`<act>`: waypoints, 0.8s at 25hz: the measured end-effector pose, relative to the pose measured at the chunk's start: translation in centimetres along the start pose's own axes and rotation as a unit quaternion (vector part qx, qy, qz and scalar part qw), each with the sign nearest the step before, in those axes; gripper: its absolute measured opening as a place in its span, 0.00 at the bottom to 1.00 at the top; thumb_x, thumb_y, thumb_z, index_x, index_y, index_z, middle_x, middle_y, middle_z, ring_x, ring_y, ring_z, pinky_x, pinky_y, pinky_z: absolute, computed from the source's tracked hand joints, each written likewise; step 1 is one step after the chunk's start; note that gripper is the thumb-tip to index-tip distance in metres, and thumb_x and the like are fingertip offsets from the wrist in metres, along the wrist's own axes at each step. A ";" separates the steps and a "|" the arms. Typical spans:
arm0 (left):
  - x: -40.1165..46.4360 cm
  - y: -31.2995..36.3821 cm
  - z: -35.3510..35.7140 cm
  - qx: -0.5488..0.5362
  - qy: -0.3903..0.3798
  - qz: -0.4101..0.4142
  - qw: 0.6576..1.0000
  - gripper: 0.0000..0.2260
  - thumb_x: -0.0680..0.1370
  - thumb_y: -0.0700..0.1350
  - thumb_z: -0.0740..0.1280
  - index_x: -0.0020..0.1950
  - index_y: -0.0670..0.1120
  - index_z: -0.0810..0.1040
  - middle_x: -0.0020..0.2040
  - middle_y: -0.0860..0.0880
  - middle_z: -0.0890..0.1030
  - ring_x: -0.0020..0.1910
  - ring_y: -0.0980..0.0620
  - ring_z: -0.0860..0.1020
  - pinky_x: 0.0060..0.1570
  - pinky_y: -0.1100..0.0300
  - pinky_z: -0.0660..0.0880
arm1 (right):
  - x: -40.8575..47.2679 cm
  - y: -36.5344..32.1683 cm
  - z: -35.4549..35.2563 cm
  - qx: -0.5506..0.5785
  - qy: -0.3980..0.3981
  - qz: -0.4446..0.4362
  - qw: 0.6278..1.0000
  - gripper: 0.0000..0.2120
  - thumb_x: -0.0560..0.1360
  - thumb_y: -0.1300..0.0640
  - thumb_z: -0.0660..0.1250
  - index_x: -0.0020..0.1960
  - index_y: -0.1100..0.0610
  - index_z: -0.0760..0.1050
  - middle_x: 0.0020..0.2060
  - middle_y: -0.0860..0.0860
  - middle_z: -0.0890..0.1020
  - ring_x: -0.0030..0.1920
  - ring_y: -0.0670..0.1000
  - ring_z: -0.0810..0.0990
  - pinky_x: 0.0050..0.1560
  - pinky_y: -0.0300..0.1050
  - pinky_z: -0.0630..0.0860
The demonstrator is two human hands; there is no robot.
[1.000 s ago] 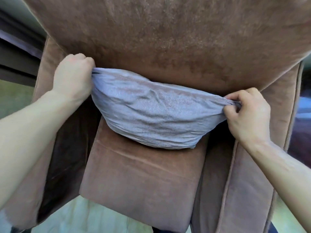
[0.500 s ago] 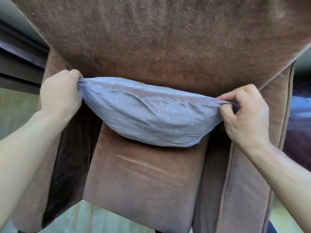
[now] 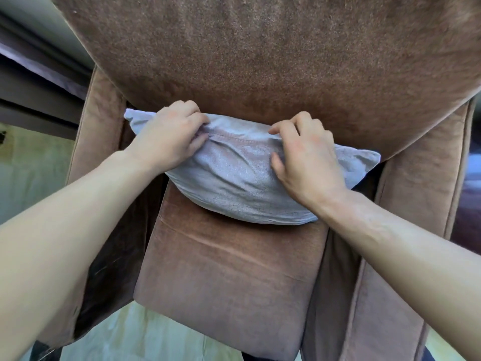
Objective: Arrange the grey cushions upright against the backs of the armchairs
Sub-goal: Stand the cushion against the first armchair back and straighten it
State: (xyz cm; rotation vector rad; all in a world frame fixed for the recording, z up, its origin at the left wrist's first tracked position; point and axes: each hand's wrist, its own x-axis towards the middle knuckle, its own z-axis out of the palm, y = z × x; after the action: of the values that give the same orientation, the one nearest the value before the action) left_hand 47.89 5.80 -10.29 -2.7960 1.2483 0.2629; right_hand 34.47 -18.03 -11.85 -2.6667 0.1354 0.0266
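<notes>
A grey cushion (image 3: 239,178) stands on the seat of a brown armchair (image 3: 229,277), its top edge leaning against the chair's back (image 3: 260,61). My left hand (image 3: 169,136) pinches the cushion's top seam left of the middle. My right hand (image 3: 307,157) pinches the same seam right of the middle, thumb pressed into the front face. Both top corners of the cushion stick out free beyond my hands. Its lower edge rests on the seat.
The armchair's padded arms (image 3: 406,230) rise on both sides of the seat. A pale floor (image 3: 31,168) shows to the left and below the seat front. Dark furniture edges (image 3: 33,82) run along the upper left.
Both hands let go of the cushion's corners and moved inward to the middle of its top seam. The cushion sits lower and fuller against the back.
</notes>
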 end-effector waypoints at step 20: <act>-4.8 -5.5 -1.7 0.063 0.017 -0.102 0.993 0.08 0.78 0.35 0.67 0.54 0.33 0.82 0.48 0.33 0.82 0.47 0.31 0.82 0.42 0.39 0.79 | -2.6 6.4 -1.5 0.099 0.064 0.047 0.992 0.11 0.74 0.47 0.74 0.51 0.52 0.80 0.48 0.52 0.77 0.52 0.57 0.77 0.56 0.61 0.74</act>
State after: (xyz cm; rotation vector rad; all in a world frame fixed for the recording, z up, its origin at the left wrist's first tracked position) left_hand 49.06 12.81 -7.81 -2.8000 0.9380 0.1195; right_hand 31.19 -24.18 -13.30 -2.4621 0.2904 -0.1205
